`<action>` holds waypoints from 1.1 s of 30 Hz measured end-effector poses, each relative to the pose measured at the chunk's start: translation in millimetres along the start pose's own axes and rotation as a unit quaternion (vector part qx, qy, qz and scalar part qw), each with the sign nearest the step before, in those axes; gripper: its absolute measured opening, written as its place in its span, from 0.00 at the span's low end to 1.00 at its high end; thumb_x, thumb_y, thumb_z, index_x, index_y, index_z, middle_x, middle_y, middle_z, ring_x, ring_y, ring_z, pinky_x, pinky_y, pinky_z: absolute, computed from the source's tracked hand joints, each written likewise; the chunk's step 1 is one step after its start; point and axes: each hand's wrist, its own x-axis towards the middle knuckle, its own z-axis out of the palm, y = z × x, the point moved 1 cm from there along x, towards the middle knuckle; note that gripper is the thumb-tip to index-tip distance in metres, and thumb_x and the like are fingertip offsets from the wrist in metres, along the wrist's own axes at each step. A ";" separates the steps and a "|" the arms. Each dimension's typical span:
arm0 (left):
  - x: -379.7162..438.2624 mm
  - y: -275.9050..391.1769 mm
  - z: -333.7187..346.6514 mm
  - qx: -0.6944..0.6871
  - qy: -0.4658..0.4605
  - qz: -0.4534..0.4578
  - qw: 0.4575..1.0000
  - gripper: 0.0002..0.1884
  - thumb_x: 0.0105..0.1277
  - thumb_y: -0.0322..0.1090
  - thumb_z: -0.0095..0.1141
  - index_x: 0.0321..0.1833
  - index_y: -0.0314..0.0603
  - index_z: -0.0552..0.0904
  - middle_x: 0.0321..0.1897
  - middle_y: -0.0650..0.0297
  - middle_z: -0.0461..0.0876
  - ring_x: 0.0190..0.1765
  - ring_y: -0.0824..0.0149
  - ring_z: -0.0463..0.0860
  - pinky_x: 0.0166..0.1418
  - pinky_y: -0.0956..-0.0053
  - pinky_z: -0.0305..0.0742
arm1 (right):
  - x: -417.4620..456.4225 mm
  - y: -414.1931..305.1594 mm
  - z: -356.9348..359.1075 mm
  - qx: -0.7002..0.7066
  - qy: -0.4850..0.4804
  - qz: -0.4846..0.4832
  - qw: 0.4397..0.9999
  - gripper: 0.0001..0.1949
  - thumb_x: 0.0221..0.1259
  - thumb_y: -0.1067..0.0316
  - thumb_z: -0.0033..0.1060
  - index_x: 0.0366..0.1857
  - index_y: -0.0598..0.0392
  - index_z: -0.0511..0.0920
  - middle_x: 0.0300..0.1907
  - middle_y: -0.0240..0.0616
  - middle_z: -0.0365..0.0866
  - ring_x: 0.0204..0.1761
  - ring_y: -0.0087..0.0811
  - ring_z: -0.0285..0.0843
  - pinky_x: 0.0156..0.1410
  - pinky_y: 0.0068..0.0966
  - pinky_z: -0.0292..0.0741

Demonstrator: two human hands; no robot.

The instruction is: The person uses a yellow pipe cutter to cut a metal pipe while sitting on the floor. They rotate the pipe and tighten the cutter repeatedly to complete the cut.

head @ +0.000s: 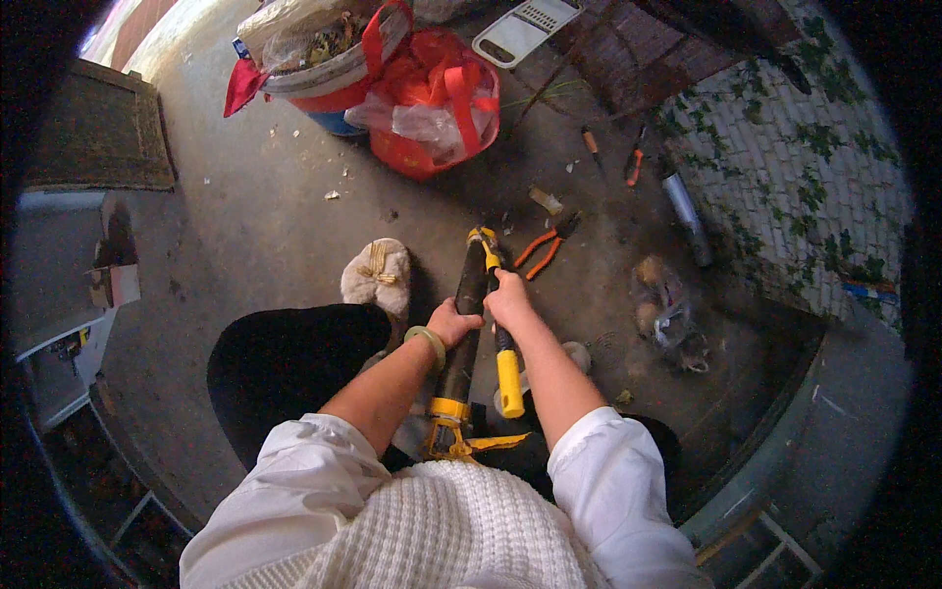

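A black tube tool (460, 361) with yellow end fittings, possibly a caulking gun, lies lengthwise between the knees. Around its barrel is my left hand (450, 324), with a pale bangle at the wrist. My right hand (509, 298) grips a black-handled tool with a yellow lower grip (509, 383), perhaps a hammer; it runs alongside the tube. Its yellow upper part is close to or against the tube's far end, and I cannot tell which. Orange-handled pliers (543, 250) rest on the floor just beyond my right hand.
Ahead stand a red bag (434, 140) and a filled bucket (324, 81). A grater (526, 29) is at the top. Rightward lie an orange-handled tool (634, 166), a silver cylinder (684, 210) and a plastic bag (670, 316). A fluffy slipper (379, 276) shows at left.
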 end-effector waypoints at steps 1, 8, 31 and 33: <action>5.1 -6.5 -1.1 0.004 0.004 0.012 1.000 0.31 0.41 0.41 0.67 0.49 0.31 0.74 0.37 0.54 0.82 0.40 0.63 0.82 0.47 0.72 0.77 | 3.8 4.9 5.5 -0.011 0.007 -0.013 1.000 0.37 0.43 0.83 0.53 0.67 0.55 0.61 0.38 0.51 0.78 0.21 0.43 0.77 0.18 0.37 0.75; -14.1 20.2 -3.5 -0.054 -0.054 -0.032 0.997 0.27 0.48 0.35 0.66 0.50 0.31 0.72 0.35 0.59 0.81 0.34 0.67 0.80 0.39 0.74 0.76 | -5.0 9.0 4.5 0.079 0.010 -0.009 0.997 0.39 0.42 0.84 0.53 0.67 0.56 0.59 0.31 0.46 0.77 0.16 0.38 0.73 0.14 0.35 0.70; -32.6 40.6 -7.7 -0.087 -0.073 -0.051 0.992 0.23 0.49 0.41 0.64 0.44 0.34 0.76 0.28 0.58 0.79 0.27 0.64 0.79 0.33 0.70 0.76 | -27.6 19.3 -51.2 0.392 -0.107 0.033 0.913 0.36 0.55 0.75 0.56 0.71 0.51 0.54 0.20 0.38 0.73 0.12 0.27 0.67 0.16 0.25 0.64; -27.9 33.1 -7.9 -0.110 -0.081 -0.053 0.989 0.22 0.49 0.41 0.64 0.44 0.34 0.76 0.28 0.58 0.79 0.27 0.64 0.79 0.33 0.69 0.77 | -29.3 19.1 -51.0 0.402 -0.108 0.035 0.908 0.37 0.54 0.75 0.56 0.71 0.51 0.54 0.20 0.38 0.73 0.12 0.27 0.67 0.16 0.25 0.64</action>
